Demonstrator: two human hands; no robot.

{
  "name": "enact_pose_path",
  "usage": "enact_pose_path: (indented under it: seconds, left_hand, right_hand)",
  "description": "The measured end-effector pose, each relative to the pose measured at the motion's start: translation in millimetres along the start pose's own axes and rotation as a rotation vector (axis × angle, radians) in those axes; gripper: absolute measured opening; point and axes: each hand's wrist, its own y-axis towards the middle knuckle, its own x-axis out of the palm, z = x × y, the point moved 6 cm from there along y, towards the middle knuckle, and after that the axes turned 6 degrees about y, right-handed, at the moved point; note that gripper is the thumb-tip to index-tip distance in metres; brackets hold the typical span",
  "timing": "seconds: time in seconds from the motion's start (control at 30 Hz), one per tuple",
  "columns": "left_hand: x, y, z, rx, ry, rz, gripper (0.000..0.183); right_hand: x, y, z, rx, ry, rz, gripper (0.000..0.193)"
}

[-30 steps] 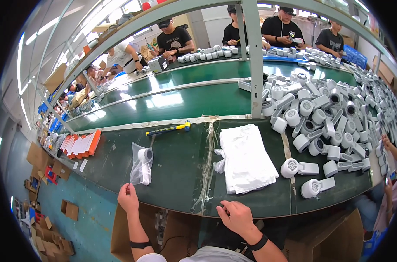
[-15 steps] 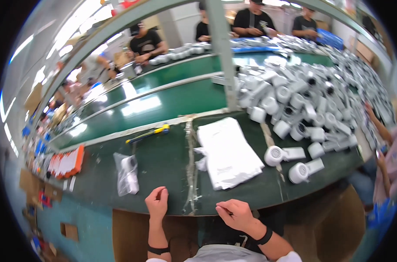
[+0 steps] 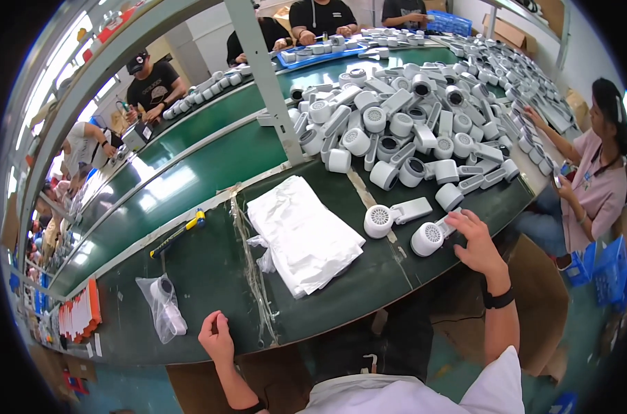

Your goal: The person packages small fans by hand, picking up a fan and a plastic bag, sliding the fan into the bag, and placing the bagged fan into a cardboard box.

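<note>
My right hand (image 3: 476, 241) reaches over the handle of a white handheld fan (image 3: 428, 239) near the table's front right edge. Its fingers are spread, with the tips at the handle; whether they touch it I cannot tell. Beside that fan, to its left, lies a second handheld fan (image 3: 379, 221) with a round grille. My left hand (image 3: 217, 337) hovers at the front edge, fingers curled together with nothing visible in them. Between the hands lies a stack of white plastic bags (image 3: 303, 234). Nearest my left hand is a fan in a clear bag (image 3: 163, 303).
A large heap of fans (image 3: 396, 124) covers the back right. A yellow and black cutter (image 3: 179, 232) lies behind the bagged fan. Orange-edged cards (image 3: 82, 310) stand at far left. A metal post (image 3: 265, 76) rises behind the bags. A person in pink (image 3: 596, 172) sits at right.
My right hand has moved right and forward from the front edge to the nearest fan, its fingers opening. The view has turned right; my left hand stays near the edge.
</note>
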Motion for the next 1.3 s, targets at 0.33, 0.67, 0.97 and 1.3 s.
enact_pose_path:
  seconds: [0.33, 0.67, 0.97, 1.3]
  left_hand:
    - [70.2, -18.9, 172.2, 0.405, 0.126, -0.43, 0.019]
    - [168.7, -24.7, 196.3, 0.907, 0.578, -0.524, 0.015]
    - [174.2, -15.8, 197.3, 0.808, 0.502, -0.484, 0.005]
    - [160.7, -17.2, 211.4, 0.658, 0.252, -0.314, 0.014]
  right_hand:
    - [21.9, 8.8, 6.9, 0.053, -0.142, -0.125, 0.056]
    - [13.9, -20.9, -18.0, 0.29, 0.332, 0.018, 0.043]
    - [73.1, -46.2, -75.0, 0.531, 1.3, 0.028, 0.033]
    - [106.2, -42.9, -133.6, 0.611, 1.439, -0.257, 0.031]
